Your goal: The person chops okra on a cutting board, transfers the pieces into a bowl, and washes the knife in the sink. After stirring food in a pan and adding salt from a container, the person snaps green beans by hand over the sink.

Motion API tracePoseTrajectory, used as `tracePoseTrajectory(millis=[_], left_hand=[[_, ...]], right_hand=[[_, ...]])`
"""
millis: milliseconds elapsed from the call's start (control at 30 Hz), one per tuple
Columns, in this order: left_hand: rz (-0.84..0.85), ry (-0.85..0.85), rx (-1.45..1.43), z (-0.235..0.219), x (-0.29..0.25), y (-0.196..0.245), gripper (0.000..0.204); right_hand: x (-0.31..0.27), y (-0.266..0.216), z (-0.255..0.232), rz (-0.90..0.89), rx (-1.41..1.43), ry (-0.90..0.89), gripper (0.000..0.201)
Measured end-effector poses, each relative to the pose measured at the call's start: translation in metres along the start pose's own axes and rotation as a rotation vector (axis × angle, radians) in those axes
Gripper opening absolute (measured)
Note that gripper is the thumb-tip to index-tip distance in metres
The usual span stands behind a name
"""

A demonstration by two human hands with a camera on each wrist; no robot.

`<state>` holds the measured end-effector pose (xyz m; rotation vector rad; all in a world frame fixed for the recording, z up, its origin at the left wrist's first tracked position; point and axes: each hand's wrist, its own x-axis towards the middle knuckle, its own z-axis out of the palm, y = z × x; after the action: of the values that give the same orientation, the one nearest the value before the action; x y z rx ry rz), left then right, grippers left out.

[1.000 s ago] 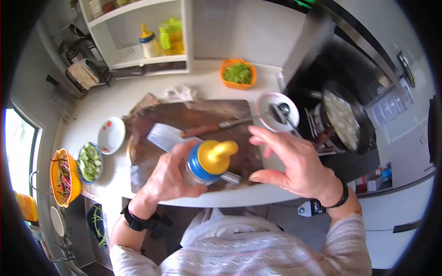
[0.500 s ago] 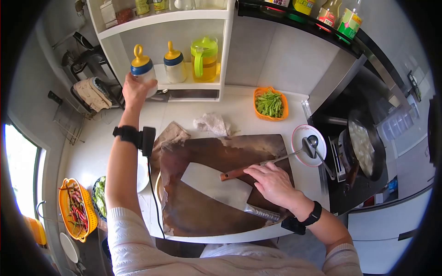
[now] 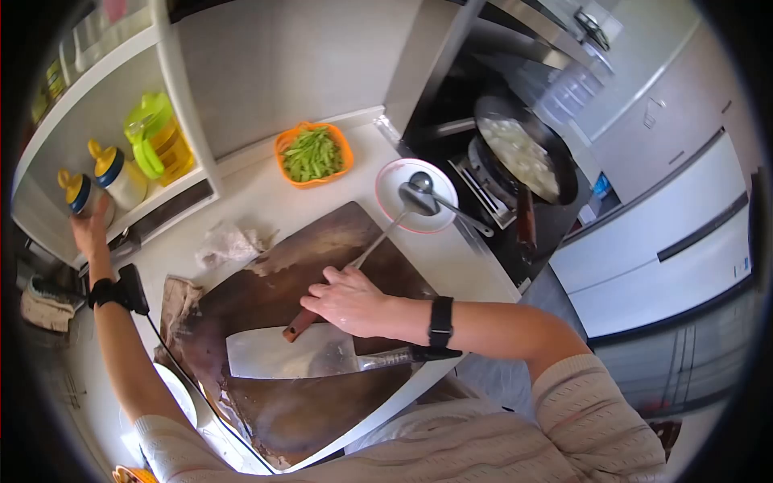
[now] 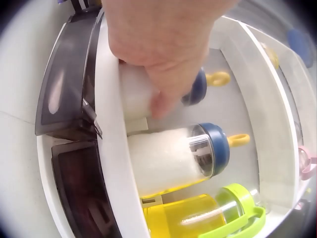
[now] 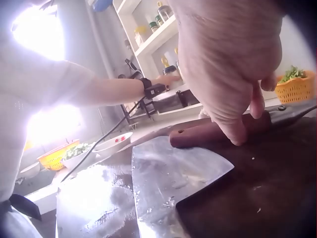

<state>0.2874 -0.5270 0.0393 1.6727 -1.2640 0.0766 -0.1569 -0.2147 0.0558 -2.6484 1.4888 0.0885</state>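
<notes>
Inside the shelf at the left, my left hand (image 3: 90,235) grips a seasoning jar (image 3: 78,193) with a blue collar and yellow looped top. In the left wrist view, my thumb lies along this jar's side, and my palm hides part of it. A matching jar (image 4: 168,158) of white contents stands beside it, then a lime-lidded pitcher (image 4: 183,215) of yellow liquid. My right hand (image 3: 348,302) holds the wooden handle of a metal spatula (image 3: 376,244) low over the chopping board (image 3: 322,410). The spatula's head rests in a white bowl (image 3: 390,189). Under the handle lies a cleaver (image 3: 282,354).
A ladle (image 3: 451,208) shares the bowl. To the right, a wok (image 3: 568,173) with pale food sits on the stove. Behind the board are an orange basket (image 3: 348,161) of cut greens and a crumpled cloth (image 3: 229,245). A cable (image 3: 189,374) hangs from my left wrist.
My left hand has carried the jar from above the board up and into the shelf, beside its match. My right hand, earlier raised near the jar, has come down onto the spatula handle.
</notes>
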Motion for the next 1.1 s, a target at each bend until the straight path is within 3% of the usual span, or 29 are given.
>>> tracePoseTrajectory(millis=[100, 167, 233, 367, 567, 633, 767, 900, 1033, 1067, 1100], left_hand=[[0.011, -0.103, -0.036, 0.001, 0.006, -0.009, 0.084], [-0.021, -0.16, 0.061, -0.007, 0.008, -0.012, 0.088], [0.073, -0.057, 0.088, -0.013, 0.011, -0.034, 0.088], [0.057, -0.181, -0.245, -0.043, -0.011, -0.043, 0.073], [0.069, -0.363, -0.321, -0.112, -0.114, 0.037, 0.056], [0.012, -0.401, -0.475, -0.133, -0.151, 0.062, 0.051], [-0.018, -0.427, -0.383, -0.182, -0.212, 0.114, 0.049], [-0.008, -0.412, -0.296, -0.217, -0.268, 0.16, 0.048], [-0.065, -0.393, -0.321, -0.222, -0.324, 0.198, 0.042], [-0.181, -0.379, -0.587, -0.212, -0.347, 0.212, 0.037], [-0.221, -0.424, -0.612, -0.205, -0.359, 0.208, 0.036]], right_hand=[[0.002, -0.001, -0.007, -0.034, -0.004, -0.063, 0.018], [-0.005, -0.004, -0.016, -0.035, 0.037, 0.0, 0.013], [-0.015, -0.012, -0.038, -0.025, 0.036, 0.205, 0.013], [-0.049, -0.012, -0.099, 0.011, 0.058, 0.297, 0.01], [-0.118, 0.026, -0.181, 0.048, 0.092, 0.221, 0.022], [-0.142, 0.045, -0.195, -0.055, 0.119, 0.343, 0.029], [-0.204, 0.086, -0.224, -0.133, 0.237, 0.654, 0.024], [-0.298, 0.143, -0.239, 0.148, 0.329, 0.892, 0.021], [-0.381, 0.231, -0.209, 0.453, 0.393, 1.109, 0.018], [-0.398, 0.255, -0.2, 0.45, 0.401, 1.111, 0.018], [-0.414, 0.278, -0.191, 0.565, 0.389, 1.115, 0.017]])
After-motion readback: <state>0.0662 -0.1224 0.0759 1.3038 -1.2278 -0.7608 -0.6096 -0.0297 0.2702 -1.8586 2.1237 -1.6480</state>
